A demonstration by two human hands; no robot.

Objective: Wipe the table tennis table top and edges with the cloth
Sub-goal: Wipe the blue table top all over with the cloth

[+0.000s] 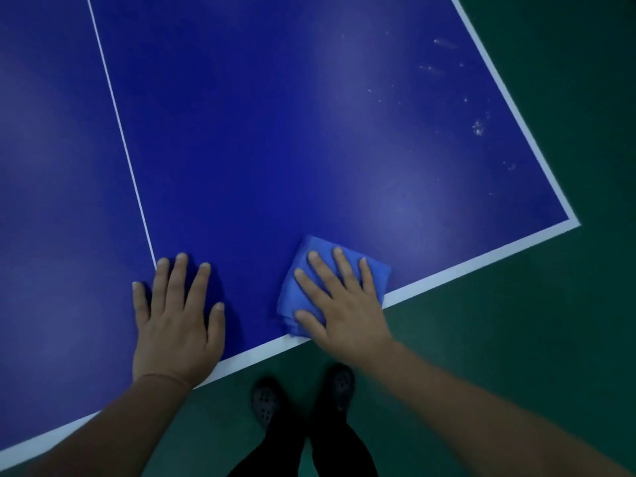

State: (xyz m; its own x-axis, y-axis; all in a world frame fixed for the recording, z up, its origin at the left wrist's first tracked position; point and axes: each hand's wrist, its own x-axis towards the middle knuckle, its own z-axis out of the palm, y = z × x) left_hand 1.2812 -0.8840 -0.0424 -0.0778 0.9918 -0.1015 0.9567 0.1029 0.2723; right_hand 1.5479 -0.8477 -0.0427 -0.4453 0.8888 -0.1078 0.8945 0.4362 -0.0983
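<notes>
While I look down from the head camera, I see my right hand (339, 301) lying flat on a folded blue cloth (311, 270), fingers straight and spread a little, pressing it onto the table (275, 115) rather than pinching it. The cloth sits on the blue top right at the near edge — its lower corner overlaps the white border line (481, 261) that runs along that edge, and part of the palm hangs past the edge over the floor.

My left hand (175, 318) rests flat on the bare blue surface to the left of the cloth, fingers straight and fanned apart, holding nothing. Its fingertips lie just beside the near end of the thin white centre line (118, 122), which runs away from me up the table. The heel of that hand sits on the white border.

Further up on the right, near the side border, there is a scatter of pale specks and smears (478, 127) on the blue top — well apart from the cloth. The table corner (573, 222) shows to the right of the cloth, with dark green floor (550, 339) beyond it.

Below the edge, between my forearms, I see two dark perforated shoes (266, 402) and dark trouser legs (340, 445) standing on the green floor.
</notes>
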